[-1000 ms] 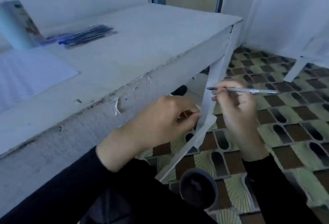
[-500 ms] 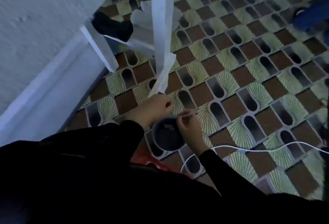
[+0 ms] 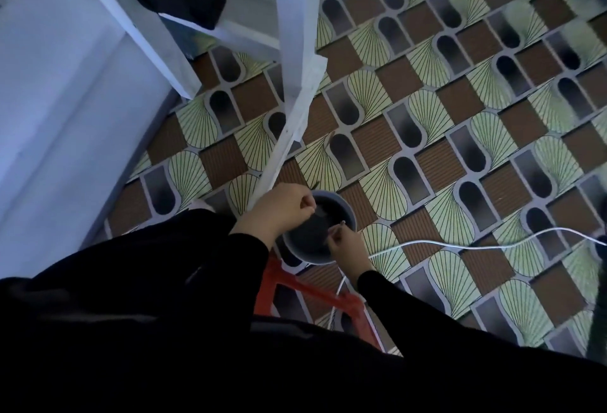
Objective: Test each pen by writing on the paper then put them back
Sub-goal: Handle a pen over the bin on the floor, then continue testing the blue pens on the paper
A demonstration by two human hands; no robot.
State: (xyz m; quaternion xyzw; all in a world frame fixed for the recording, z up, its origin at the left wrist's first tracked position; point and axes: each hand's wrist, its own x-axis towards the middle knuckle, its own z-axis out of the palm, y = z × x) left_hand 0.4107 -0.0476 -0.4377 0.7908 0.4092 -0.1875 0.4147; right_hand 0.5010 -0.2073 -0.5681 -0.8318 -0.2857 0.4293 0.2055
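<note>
The right hand [image 3: 345, 245] pinched the pen [image 3: 340, 224] over a dark bin [image 3: 353, 215], with only the pen's tip showing. The left hand [image 3: 279, 207] was just opposite, fingers curled; whether they held anything could not be told. A white cable [image 3: 460, 244] lay beyond the right hand.

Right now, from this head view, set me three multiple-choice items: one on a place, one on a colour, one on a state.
1. The left hand and right hand are: A over the round container; B on the tabletop; C flat on the tiles.
2. The floor cable is: A red; B black; C white.
3. The container's top is: A lidded; B open; C taped.
Key: A, both hands sit above its rim; C, it reads white against the tiles; B, its dark inside shows.
</note>
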